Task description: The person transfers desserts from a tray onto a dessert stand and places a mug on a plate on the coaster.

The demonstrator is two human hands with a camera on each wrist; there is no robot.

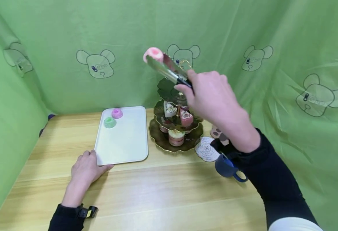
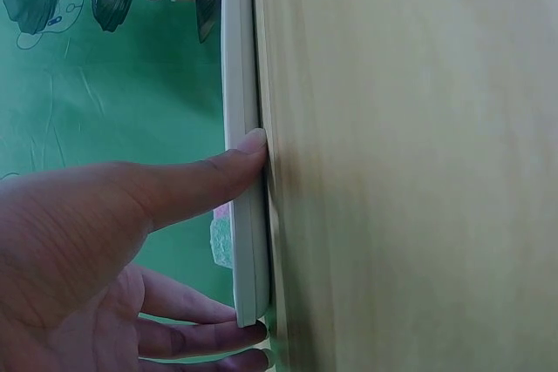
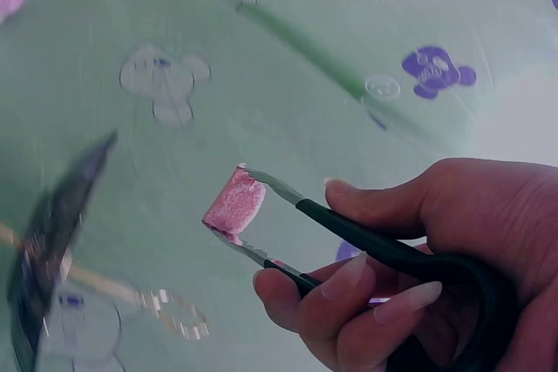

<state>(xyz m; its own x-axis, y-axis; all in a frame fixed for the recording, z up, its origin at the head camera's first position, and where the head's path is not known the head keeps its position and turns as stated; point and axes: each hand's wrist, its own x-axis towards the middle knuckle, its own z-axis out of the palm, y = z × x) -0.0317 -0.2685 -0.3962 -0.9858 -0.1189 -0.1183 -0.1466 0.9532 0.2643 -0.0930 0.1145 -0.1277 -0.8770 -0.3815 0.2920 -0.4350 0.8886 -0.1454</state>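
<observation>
My right hand [image 1: 212,93] grips the black handles of metal-tipped tongs [image 3: 375,241] above the tiered stand. Between the tong tips is a small pink ring-shaped sweet [image 1: 154,54], held in the air against the green cloth. The left hand [image 1: 85,168] rests at the near left corner of a white tray [image 1: 128,138]. Its thumb lies along the front edge and its fingers touch the left side. On the tray's far left part sit a purple ring-shaped sweet [image 1: 117,113] and a green one [image 1: 109,122].
A three-tiered dark stand [image 1: 180,128] with gold rims holds cake slices [image 1: 186,118] and a round layered cake [image 1: 176,138]. To its right are a woven coaster [image 1: 207,149], a paw-shaped coaster [image 1: 219,134] and a blue mug [image 1: 225,166] under the right forearm. Green cloth walls surround the table.
</observation>
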